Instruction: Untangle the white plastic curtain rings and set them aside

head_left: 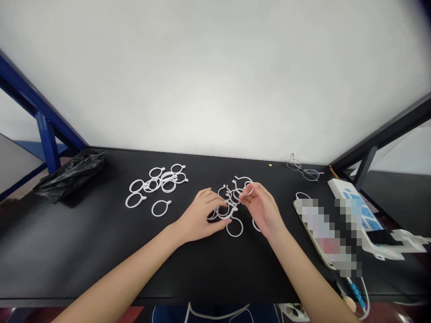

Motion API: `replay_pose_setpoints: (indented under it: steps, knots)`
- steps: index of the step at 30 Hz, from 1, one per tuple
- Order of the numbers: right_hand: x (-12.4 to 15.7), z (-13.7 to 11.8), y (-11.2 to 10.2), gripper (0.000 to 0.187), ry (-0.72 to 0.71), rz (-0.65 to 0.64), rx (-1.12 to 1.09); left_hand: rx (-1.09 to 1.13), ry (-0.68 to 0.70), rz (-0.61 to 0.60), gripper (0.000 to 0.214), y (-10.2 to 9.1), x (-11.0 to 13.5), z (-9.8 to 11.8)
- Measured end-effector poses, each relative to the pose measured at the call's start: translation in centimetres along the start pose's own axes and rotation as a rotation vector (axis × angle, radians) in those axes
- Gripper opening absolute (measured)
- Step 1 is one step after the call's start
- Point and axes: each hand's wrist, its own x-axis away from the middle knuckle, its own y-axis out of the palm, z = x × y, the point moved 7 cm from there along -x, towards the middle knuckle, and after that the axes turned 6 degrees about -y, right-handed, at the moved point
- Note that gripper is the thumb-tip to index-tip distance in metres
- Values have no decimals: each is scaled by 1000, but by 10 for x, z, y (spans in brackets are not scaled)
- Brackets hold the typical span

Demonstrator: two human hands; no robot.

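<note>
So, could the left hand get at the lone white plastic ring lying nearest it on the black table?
Probably yes: the left hand sits just right of that white plastic ring, with only bare black table between them.

A black table point(101, 251) is carrying the items. A crumpled black bag point(69, 176) is lying at its far left. Two groups of white rings are resting on it: one left of centre point(158, 185), one at centre point(234, 211). Glasses point(303, 170) are sitting far right, beside what is possibly a power strip point(357, 206).
</note>
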Motion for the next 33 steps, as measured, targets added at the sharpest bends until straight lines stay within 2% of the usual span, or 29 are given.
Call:
replay_pose_setpoints:
  steps: [4,11,14,17,22,25,28,33]
  knots:
    - [5,7,11,31,44,-82,28,-67,-22,-69,41,8,1,-3]
    - [13,16,25,29,96,-193,76,68,-48,60,29,-9,0,-2]
    - [20,19,36,24,44,-278,157,103,-27,119,27,-14,2,0]
    - [25,20,43,18,-45,-327,282,111,-44,117,26,-12,3,2]
    - [25,19,42,11,-173,-291,326,110,-27,93,33,-4,4,8]
    - [24,19,40,7,-203,-263,296,142,7,109,36,-5,5,11]
    - [23,23,38,11,-159,-242,260,158,28,152,34,-9,6,13]
    - [25,29,39,22,10,-278,232,149,32,195,33,-13,7,14]
